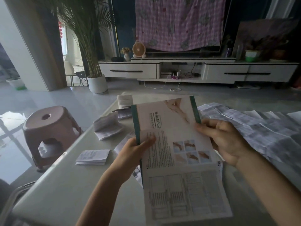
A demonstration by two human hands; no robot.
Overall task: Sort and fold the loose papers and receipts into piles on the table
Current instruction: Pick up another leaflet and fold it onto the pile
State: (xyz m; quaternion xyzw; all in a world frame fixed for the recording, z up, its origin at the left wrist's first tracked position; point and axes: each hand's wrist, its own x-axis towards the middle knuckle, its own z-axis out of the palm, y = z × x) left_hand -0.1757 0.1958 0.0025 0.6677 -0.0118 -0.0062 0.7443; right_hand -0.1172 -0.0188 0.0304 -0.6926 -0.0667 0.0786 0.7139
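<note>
I hold a long printed instruction sheet with green side bands above the pale table. My left hand pinches its left edge, thumb on top. My right hand grips its right edge, fingers curled over the paper. The sheet's lower part hangs down to the table. A small folded leaflet lies left of my left hand, and another folded paper sits farther back. More folded papers rest at the table's far end. A large creased unfolded sheet spreads on the right.
A pink plastic stool stands on the floor left of the table. Beyond are a white TV cabinet, a potted palm and a small fan. A chair frame shows at the lower left.
</note>
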